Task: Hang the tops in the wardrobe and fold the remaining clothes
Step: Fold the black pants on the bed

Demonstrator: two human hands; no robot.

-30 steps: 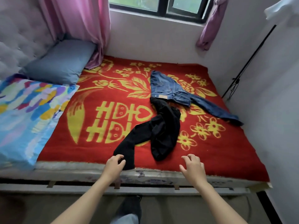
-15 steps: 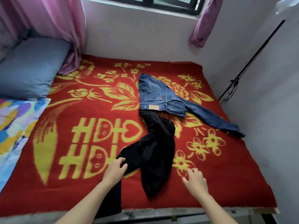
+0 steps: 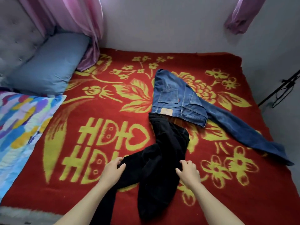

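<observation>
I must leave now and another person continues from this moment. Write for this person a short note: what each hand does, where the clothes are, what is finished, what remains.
Left hand: open, fingertips on the left leg of the crumpled black trousers, no grip yet.
Right hand: open, resting on the right side of the same trousers.
Black trousers: near the front edge of the red blanket with yellow flowers, legs splayed, unfolded.
Blue denim jeans: farther back on the blanket, waist touching the black pair, one leg stretched to the right, unfolded.
Done: no tops are visible on the bed; the wardrobe is out of view.
Left: fold both pairs.
</observation>
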